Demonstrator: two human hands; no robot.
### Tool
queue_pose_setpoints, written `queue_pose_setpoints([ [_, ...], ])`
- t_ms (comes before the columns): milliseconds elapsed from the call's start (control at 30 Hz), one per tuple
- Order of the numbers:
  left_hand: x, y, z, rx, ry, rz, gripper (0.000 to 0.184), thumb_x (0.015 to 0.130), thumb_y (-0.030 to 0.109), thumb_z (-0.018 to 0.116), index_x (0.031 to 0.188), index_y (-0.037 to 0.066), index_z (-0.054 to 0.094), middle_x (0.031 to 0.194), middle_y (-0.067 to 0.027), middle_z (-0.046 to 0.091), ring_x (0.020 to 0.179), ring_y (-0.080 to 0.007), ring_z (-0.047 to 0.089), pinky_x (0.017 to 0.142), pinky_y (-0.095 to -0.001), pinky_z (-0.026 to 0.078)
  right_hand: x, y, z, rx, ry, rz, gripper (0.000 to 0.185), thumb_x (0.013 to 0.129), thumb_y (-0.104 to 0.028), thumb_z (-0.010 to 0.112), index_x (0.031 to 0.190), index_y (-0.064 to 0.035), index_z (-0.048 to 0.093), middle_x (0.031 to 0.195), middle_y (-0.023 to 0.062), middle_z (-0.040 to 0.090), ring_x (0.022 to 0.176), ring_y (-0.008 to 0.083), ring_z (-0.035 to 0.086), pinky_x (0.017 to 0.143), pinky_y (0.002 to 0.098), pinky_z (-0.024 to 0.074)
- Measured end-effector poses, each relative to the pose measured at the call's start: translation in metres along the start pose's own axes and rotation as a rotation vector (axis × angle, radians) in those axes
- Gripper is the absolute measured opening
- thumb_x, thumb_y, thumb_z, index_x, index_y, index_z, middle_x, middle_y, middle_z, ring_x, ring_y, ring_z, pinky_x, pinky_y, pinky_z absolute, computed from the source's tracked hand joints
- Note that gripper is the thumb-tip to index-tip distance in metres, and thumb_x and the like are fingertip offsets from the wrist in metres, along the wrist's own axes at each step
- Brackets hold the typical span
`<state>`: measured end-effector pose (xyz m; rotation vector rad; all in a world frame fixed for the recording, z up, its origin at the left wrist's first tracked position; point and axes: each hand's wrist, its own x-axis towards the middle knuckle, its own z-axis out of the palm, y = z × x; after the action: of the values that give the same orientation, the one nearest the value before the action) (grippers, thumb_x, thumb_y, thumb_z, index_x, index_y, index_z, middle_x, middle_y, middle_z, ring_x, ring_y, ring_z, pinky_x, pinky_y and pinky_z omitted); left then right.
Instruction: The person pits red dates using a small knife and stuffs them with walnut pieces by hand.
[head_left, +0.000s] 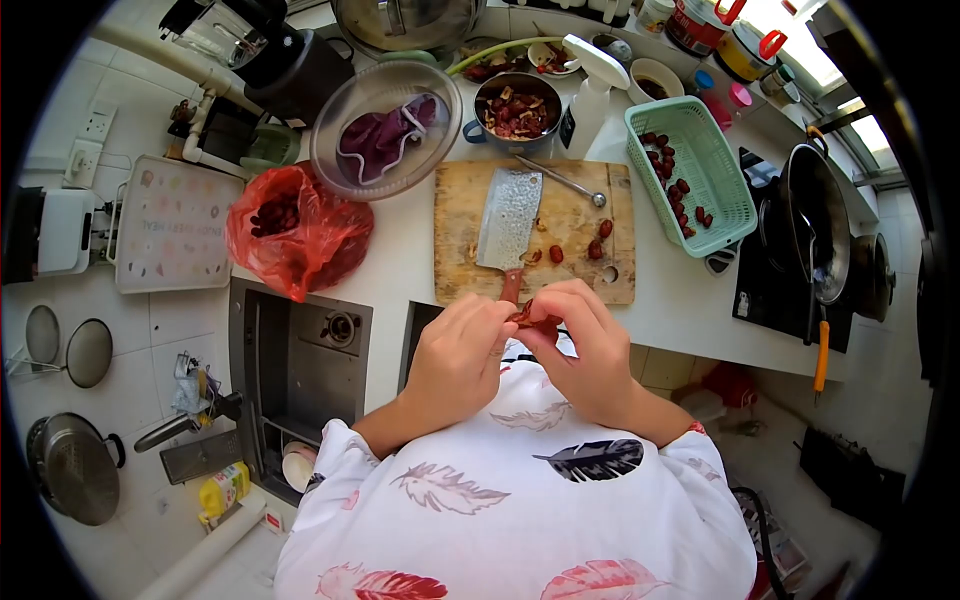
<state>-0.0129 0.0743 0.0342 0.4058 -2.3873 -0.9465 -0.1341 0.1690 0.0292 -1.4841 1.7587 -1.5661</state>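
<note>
My left hand point(452, 348) and my right hand point(590, 350) meet at the front edge of the cutting board point(455, 215). Between their closed fingertips they pinch a red date point(538, 322), which looks torn open and is partly covered. Just beyond, a cleaver point(510, 220) lies on the board, its handle toward me. Several whole dates point(605, 229) and small scraps rest to its right. Across the board's far side lies a thin metal tool point(562, 181) with a round end. A blue-handled pot point(480, 125) behind the board holds opened dates.
At right, a green basket point(736, 175) contains whole dates, near a wok point(838, 255) on the stove. To the left are a red plastic bag point(335, 245) with dates, a clear bowl point(325, 150) with a purple cloth, and the sink point(290, 345). A spray bottle point(590, 110) stands behind the board.
</note>
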Motion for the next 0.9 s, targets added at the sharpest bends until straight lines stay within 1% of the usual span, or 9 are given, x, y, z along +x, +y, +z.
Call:
queue_pose_setpoints([
  [100, 0.003, 0.003, 0.004, 0.052, 0.103, 0.012, 0.004, 0.079, 0.001, 0.054, 0.080, -0.002, 0.051, 0.065, -0.0123, 0.051, 0.057, -0.0288, 0.050, 0.049, -0.0346, 0.041, -0.003, 0.007, 0.010, -0.011, 0.106, -0.104, 0.024, 0.066, 0.008, 0.066, 0.085, 0.0041, 0.052, 0.079, 0.0117, 0.053, 0.062, 0.0205, 0.054, 0.052, 0.0279, 0.0460],
  [233, -0.001, 0.000, 0.008, 0.217, 0.058, -0.133, 0.012, 0.083, 0.007, 0.051, 0.073, 0.001, 0.050, 0.061, -0.0111, 0.051, 0.054, -0.0288, 0.050, 0.047, -0.0344, 0.039, -0.002, 0.013, 0.015, -0.156, 0.172, -0.215, 0.023, 0.066, 0.008, 0.065, 0.085, 0.0048, 0.052, 0.079, 0.0127, 0.053, 0.062, 0.0237, 0.053, 0.052, 0.0297, 0.0459],
  [333, 0.001, 0.000, 0.008, 0.060, 0.072, -0.218, 0.020, 0.087, 0.012, 0.046, 0.069, 0.002, 0.047, 0.059, -0.0111, 0.050, 0.053, -0.0294, 0.050, 0.047, -0.0353, 0.038, -0.002, 0.018, 0.017, -0.196, 0.152, -0.230, 0.022, 0.067, 0.008, 0.065, 0.086, 0.0048, 0.052, 0.081, 0.0126, 0.054, 0.062, 0.0232, 0.053, 0.053, 0.0298, 0.0461],
  [400, 0.005, 0.002, 0.002, -0.157, -0.042, -0.413, 0.019, 0.088, 0.012, 0.043, 0.072, 0.001, 0.047, 0.062, -0.0132, 0.051, 0.057, -0.0311, 0.051, 0.051, -0.0371, 0.039, -0.002, 0.018, 0.015, -0.221, 0.149, -0.239, 0.021, 0.068, 0.007, 0.064, 0.086, 0.0045, 0.053, 0.081, 0.0124, 0.054, 0.062, 0.0224, 0.053, 0.053, 0.0296, 0.0463],
  [467, 0.003, -0.003, -0.001, -0.235, -0.103, -0.434, 0.019, 0.088, 0.013, 0.042, 0.074, 0.001, 0.047, 0.063, -0.0138, 0.050, 0.059, -0.0316, 0.051, 0.053, -0.0379, 0.039, 0.001, 0.013, 0.007, 0.021, 0.035, 0.008, 0.019, 0.071, 0.006, 0.063, 0.087, 0.0038, 0.053, 0.083, 0.0121, 0.054, 0.064, 0.0207, 0.056, 0.055, 0.0289, 0.0473],
  [500, 0.002, -0.005, -0.003, -0.313, -0.167, -0.454, 0.019, 0.088, 0.013, 0.041, 0.076, 0.000, 0.047, 0.064, -0.0143, 0.050, 0.061, -0.0321, 0.051, 0.055, -0.0386, 0.040, 0.003, 0.009, 0.004, 0.022, 0.035, 0.008, 0.019, 0.071, 0.006, 0.063, 0.087, 0.0038, 0.053, 0.083, 0.0121, 0.054, 0.064, 0.0207, 0.056, 0.055, 0.0289, 0.0473],
  [600, 0.004, -0.001, -0.007, -0.109, -0.194, -0.294, 0.016, 0.087, 0.012, 0.042, 0.078, 0.000, 0.046, 0.066, -0.0152, 0.050, 0.063, -0.0325, 0.051, 0.057, -0.0392, 0.040, 0.003, 0.001, 0.000, 0.030, 0.006, 0.043, 0.018, 0.072, 0.005, 0.063, 0.088, 0.0034, 0.054, 0.085, 0.0119, 0.055, 0.067, 0.0192, 0.058, 0.056, 0.0279, 0.0487],
  [700, 0.003, 0.001, -0.007, -0.040, -0.188, -0.256, 0.014, 0.085, 0.010, 0.043, 0.077, 0.000, 0.046, 0.064, -0.0146, 0.049, 0.062, -0.0323, 0.050, 0.056, -0.0395, 0.040, 0.000, 0.000, 0.004, -0.129, 0.067, -0.032, 0.019, 0.071, 0.003, 0.064, 0.088, 0.0038, 0.054, 0.084, 0.0118, 0.056, 0.068, 0.0193, 0.059, 0.058, 0.0271, 0.0498],
  [900, 0.002, 0.003, -0.010, -0.088, -0.233, -0.218, 0.006, 0.077, 0.004, 0.050, 0.074, 0.000, 0.046, 0.065, -0.0142, 0.049, 0.060, -0.0308, 0.050, 0.054, -0.0378, 0.040, 0.002, -0.004, -0.005, -0.039, -0.043, 0.072, 0.019, 0.071, 0.002, 0.063, 0.087, 0.0038, 0.055, 0.081, 0.0109, 0.057, 0.066, 0.0198, 0.059, 0.060, 0.0271, 0.0498],
])
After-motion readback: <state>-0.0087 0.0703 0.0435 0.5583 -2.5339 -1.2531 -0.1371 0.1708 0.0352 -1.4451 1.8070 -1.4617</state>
